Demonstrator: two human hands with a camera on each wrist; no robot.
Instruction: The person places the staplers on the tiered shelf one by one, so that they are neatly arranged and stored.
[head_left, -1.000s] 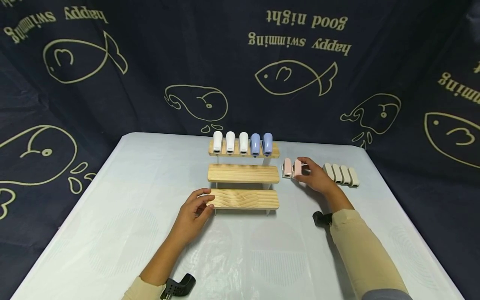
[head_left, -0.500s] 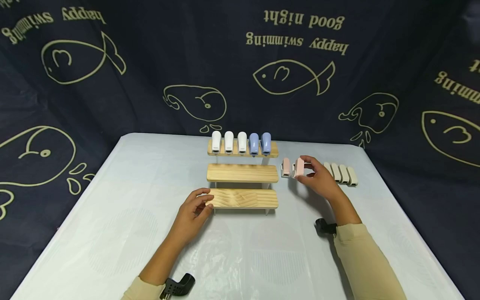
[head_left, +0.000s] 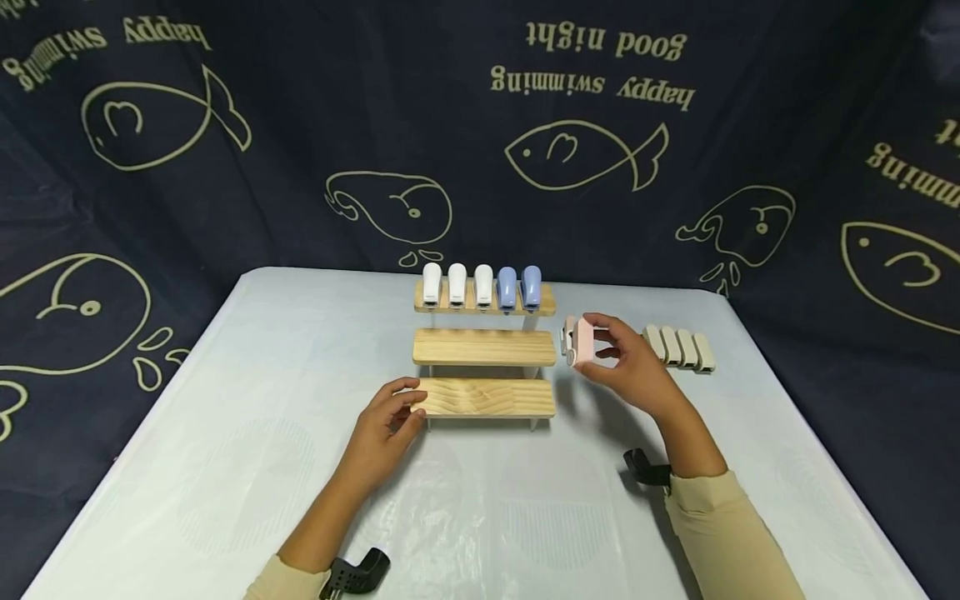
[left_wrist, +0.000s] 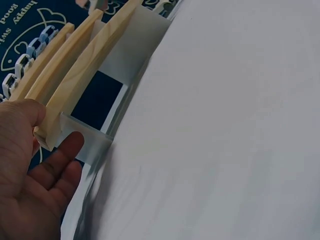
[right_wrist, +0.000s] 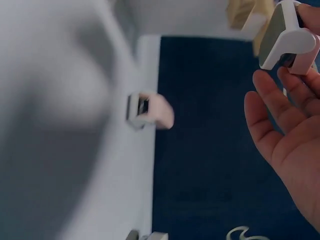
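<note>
My right hand (head_left: 633, 362) holds a small pink stapler (head_left: 583, 342) with a white base between thumb and fingers. It is raised off the table, and its grey underside shows in the right wrist view. A second pink stapler (right_wrist: 152, 110) stands on the table, partly covered by the held one in the head view. My left hand (head_left: 386, 429) grips the left end of the lowest wooden shelf (head_left: 487, 398) of a three-step stand, thumb and index finger at the plank's end. Three white staplers (head_left: 457, 286) and two blue staplers (head_left: 507, 288) sit in a row on the top shelf.
Several beige staplers (head_left: 678, 347) stand side by side to the right of my right hand. The middle shelf (head_left: 483, 346) is bare wood. A pale cloth covers the table (head_left: 262, 467), and a dark fish-print curtain (head_left: 300, 100) hangs behind it.
The right hand has lifted one pink stapler off the table and carried it left and slightly nearer, in front of the other pink one. The left hand stays at the shelf end.
</note>
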